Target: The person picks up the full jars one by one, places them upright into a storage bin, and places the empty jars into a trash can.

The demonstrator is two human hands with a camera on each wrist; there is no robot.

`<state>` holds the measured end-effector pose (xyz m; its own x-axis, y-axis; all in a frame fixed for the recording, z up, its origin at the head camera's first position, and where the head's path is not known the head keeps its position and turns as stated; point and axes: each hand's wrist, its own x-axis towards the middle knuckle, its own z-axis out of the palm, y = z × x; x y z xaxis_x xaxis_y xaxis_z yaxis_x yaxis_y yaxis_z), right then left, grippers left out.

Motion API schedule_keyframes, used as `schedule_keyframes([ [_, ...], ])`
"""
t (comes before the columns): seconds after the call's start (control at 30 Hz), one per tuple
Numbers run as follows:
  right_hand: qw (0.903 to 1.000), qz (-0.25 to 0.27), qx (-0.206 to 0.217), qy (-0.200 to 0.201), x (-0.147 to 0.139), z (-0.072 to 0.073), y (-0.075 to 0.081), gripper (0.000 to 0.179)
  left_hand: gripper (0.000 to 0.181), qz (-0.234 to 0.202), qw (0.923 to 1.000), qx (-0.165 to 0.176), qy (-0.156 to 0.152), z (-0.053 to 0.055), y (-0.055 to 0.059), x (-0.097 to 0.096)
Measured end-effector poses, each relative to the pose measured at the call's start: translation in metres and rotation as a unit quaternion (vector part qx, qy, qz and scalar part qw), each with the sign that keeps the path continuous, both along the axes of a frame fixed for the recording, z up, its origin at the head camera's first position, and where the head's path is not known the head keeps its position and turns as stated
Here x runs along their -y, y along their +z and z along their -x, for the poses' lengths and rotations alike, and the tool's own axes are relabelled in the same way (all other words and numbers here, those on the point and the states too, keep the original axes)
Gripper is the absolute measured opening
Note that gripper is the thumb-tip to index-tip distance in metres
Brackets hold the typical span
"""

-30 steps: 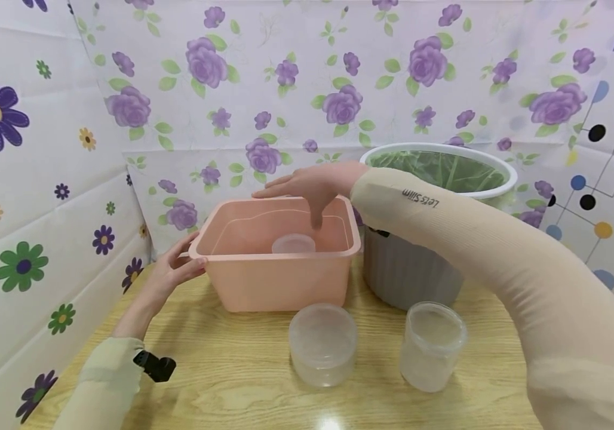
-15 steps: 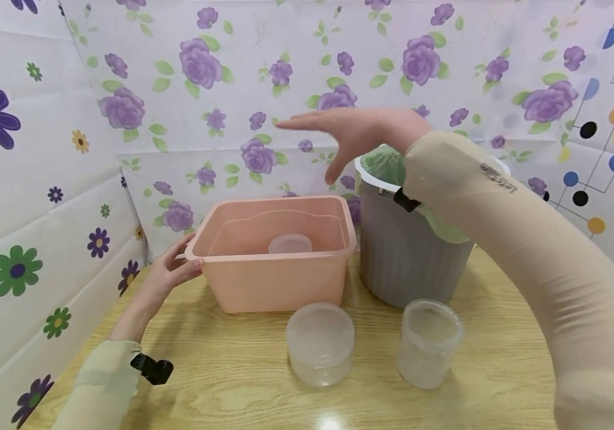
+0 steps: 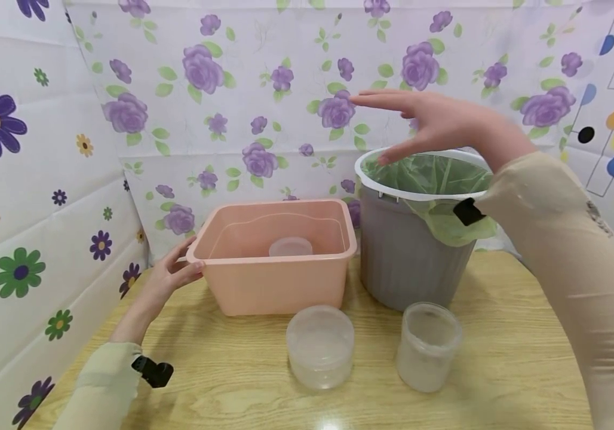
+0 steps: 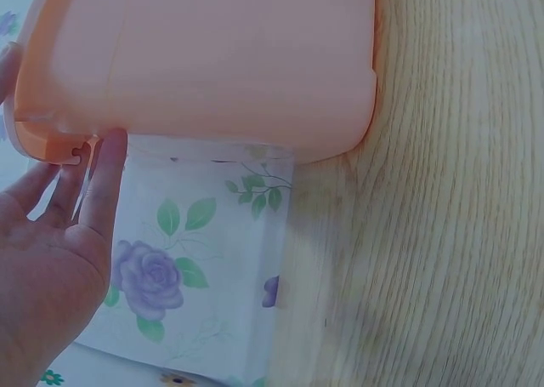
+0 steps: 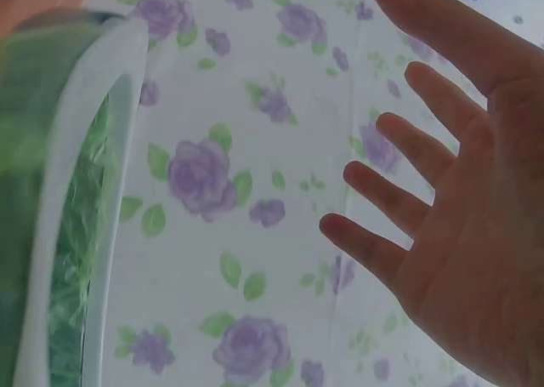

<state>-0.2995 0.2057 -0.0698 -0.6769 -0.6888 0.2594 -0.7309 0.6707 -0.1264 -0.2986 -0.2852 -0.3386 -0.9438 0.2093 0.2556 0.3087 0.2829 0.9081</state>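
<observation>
My left hand [image 3: 160,285] grips the left end of a pink plastic basin [image 3: 275,286], thumb on the rim. In the left wrist view, its fingers [image 4: 106,183] reach up to the basin's end handle [image 4: 53,140]. A translucent round container [image 3: 291,246] sits inside the basin. Over the grey trash bin [image 3: 411,257] hangs my right hand [image 3: 441,122], fingers spread and nothing held. The right wrist view shows the same spread palm [image 5: 476,234] beside the bin's white rim [image 5: 127,72].
A low lidded clear container [image 3: 320,346] stands in front of the basin, with a taller clear jar [image 3: 428,346] to its right. A green liner [image 3: 436,173] lines the bin. Flowered sheets [image 3: 285,89] rise behind and beside the wooden table [image 3: 221,382].
My right hand has risen from over the basin and moved right, above the bin, with its fingers spread. My left hand keeps its grip on the basin, which stays in place.
</observation>
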Motion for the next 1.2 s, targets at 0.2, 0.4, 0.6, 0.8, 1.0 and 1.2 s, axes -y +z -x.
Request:
schedule_keyframes([
  [0.2, 0.9966, 0.065, -0.039, -0.030, -0.035, -0.009, -0.014, 0.084, 0.072, 0.000, 1.0000, 0.001, 0.003, 0.000, -0.002, 0.000],
  [0.4, 0.9853, 0.135, -0.102, -0.025, -0.060, -0.012, -0.040, 0.071, 0.071, -0.001, 1.0000, 0.000, 0.000, 0.000, -0.002, 0.000],
  [0.6, 0.9658, 0.209, -0.152, -0.025, -0.080, -0.014, -0.067, 0.061, 0.071, 0.002, 1.0000, 0.004, 0.003, 0.000, -0.003, 0.000],
  [0.8, 0.9514, 0.228, -0.207, -0.008, -0.101, -0.015, -0.086, 0.053, 0.072, 0.000, 1.0000, 0.005, -0.002, 0.000, -0.001, -0.001],
  [1.0, 0.9210, 0.271, -0.279, 0.030, -0.111, -0.014, -0.103, 0.041, 0.073, -0.001, 1.0000, 0.009, 0.004, 0.000, 0.000, -0.001],
  [1.2, 0.8918, 0.315, -0.319, 0.060, -0.107, -0.021, -0.119, 0.054, 0.072, -0.002, 0.9999, 0.007, 0.007, 0.000, 0.000, 0.001],
])
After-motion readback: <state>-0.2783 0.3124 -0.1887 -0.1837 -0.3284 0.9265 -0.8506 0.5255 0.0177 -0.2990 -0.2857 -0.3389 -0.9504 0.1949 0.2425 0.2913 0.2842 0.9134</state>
